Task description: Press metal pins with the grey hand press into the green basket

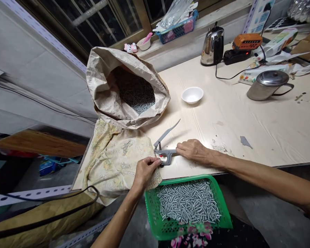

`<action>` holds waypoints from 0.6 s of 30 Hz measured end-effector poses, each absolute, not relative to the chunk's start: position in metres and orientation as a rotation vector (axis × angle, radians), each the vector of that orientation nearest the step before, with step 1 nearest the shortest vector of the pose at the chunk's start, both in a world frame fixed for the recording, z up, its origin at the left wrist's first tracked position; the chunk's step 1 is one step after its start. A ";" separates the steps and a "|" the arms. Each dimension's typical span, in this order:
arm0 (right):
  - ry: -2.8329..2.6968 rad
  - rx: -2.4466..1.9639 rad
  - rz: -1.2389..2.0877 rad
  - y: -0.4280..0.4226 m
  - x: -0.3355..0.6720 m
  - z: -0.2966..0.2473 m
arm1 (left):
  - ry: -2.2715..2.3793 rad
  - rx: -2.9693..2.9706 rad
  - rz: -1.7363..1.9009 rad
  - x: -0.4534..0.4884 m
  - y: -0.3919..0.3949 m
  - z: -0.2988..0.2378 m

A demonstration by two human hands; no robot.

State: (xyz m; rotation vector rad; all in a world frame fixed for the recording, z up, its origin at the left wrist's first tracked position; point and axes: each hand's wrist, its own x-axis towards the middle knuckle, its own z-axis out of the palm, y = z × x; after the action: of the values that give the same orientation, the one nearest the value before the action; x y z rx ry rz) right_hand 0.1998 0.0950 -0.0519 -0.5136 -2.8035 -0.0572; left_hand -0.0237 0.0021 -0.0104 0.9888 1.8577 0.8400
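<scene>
My right hand is wrapped round the lower handle of a grey hand plier with a coil spring, lying low over the table. Its upper lever points up and away to the right, spread apart from the handle. At the plier's head, my left hand has thumb and forefinger pinched together; whatever lies between them is too small to name. A red spot shows by the jaws. Left of that hand, a few small metal pins lie on a patterned cloth. A green basket of similar pins sits below both hands.
Behind the cloth stands an open sack with many metal pieces inside. A white bowl, a steel mug, a kettle and an orange battery on a charger with a cord stand farther back. The table edge runs above the basket.
</scene>
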 end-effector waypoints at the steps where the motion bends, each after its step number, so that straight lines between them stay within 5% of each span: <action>1: -2.807 -0.518 -0.065 0.095 0.199 -0.052 | 1.866 0.998 0.840 -0.024 0.003 -0.011; 18: -2.884 -0.563 0.053 0.093 0.197 -0.059 | 1.804 1.049 0.360 -0.033 0.014 -0.015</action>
State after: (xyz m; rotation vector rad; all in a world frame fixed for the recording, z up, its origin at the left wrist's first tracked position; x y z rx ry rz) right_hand 0.1972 0.0930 -0.0586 -0.5627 -2.8839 0.0531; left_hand -0.0331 0.0144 -0.0155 1.0489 1.8040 0.3602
